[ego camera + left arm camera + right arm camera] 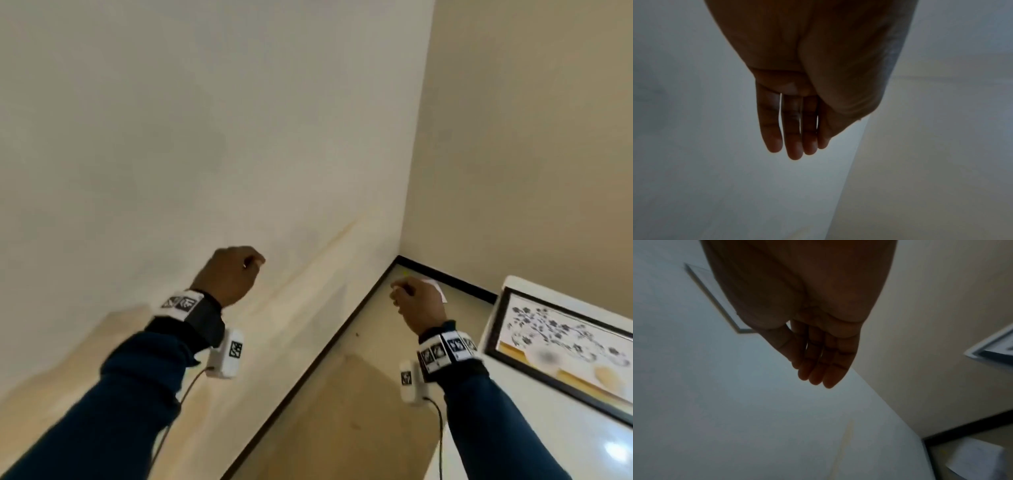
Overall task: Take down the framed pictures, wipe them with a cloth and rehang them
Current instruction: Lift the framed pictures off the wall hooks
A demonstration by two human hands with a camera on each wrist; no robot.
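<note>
Framed floral picture (561, 346) lies flat on white table (513, 445), likely for wiping | left hand (227, 274) and right hand (419, 303) raised, fingers relaxed, holding nothing | another frame (715, 298) hangs on wall (171, 137)

— Can we read any words, brands or numbers here?
— No. We find only black-and-white square code markers on the wristbands (445, 347) and on the white camera housings (228, 353) below the wrists; they carry patterns, no letters or digits we can make out.
</note>
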